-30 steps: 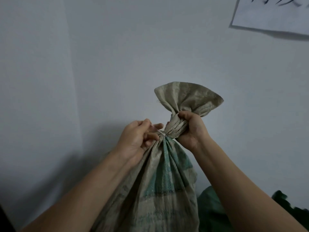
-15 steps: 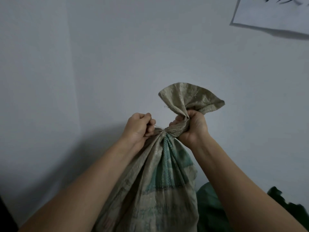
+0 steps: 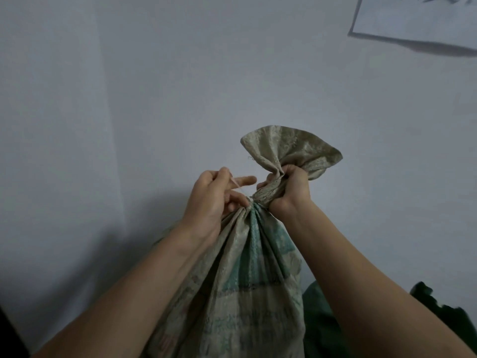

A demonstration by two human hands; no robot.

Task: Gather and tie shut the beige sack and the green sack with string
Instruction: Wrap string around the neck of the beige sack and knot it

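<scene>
The beige sack (image 3: 245, 280), woven with faded green print, stands upright in front of me, its mouth gathered into a neck with the top fanned out above. My right hand (image 3: 289, 187) is clenched around that gathered neck. My left hand (image 3: 214, 195) sits just left of the neck and pinches a thin pale string (image 3: 236, 186), which runs taut from my fingers down to the neck; its forefinger points right. The green sack (image 3: 325, 324) lies low at the right, partly hidden behind the beige sack and my right forearm.
A pale wall fills the background, with a corner line at the left. A white paper sheet (image 3: 423, 19) with dark writing hangs at the upper right. A dark green edge (image 3: 438, 306) shows at the lower right.
My left hand has drawn up and away to the left, pulling the string out from the neck, and its fingers have loosened. My right hand keeps its grip on the neck.
</scene>
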